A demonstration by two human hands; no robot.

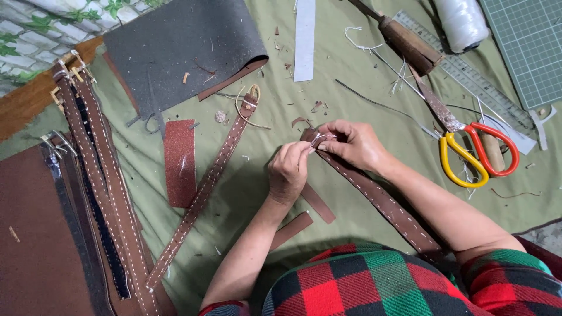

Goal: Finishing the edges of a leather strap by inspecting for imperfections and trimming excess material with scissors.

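Head view: left hand (pixel 288 171), right hand (pixel 353 144) both pinch white thread (pixel 321 138) at one brown stitched strap (pixel 383 202) end; one pair scissors (pixel 468 140) near.

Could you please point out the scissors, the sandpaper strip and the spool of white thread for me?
scissors (pixel 468 140): head view, near the pivot.
sandpaper strip (pixel 179 161): head view, middle of its reddish face.
spool of white thread (pixel 462 22): head view, its wound side.

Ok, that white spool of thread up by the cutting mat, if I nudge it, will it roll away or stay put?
The white spool of thread is round and seems to lie on its side, so a sideways nudge would probably roll it. The green cloth under it looks soft and creased, which should slow it. The cutting mat and ruler beside it would likely stop it.
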